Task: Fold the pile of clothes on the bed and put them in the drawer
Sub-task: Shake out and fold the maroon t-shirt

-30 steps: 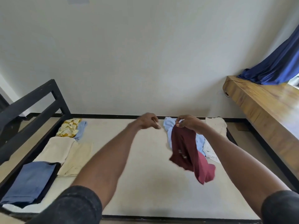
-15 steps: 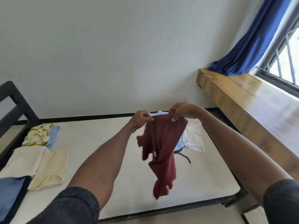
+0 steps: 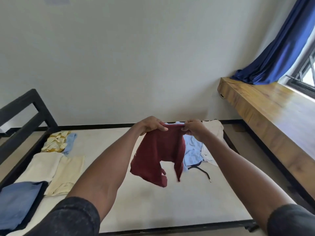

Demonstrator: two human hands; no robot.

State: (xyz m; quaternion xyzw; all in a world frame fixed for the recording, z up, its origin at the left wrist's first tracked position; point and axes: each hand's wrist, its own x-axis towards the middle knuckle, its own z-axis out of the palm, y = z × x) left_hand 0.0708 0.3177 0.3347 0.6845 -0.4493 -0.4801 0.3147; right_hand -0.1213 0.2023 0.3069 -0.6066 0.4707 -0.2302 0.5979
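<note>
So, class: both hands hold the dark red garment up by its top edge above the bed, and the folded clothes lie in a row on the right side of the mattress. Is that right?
Not quite. The head view shows both the left hand and the right hand holding the dark red garment up, but the folded clothes lie on the left side of the mattress, not the right.

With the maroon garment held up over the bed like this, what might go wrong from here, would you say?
The maroon garment hangs bunched from the left hand and right hand, so the fold may come out uneven. Laid down to the right, it could land on the unfolded light blue garment and black drawstring, tangling the pile.
</note>
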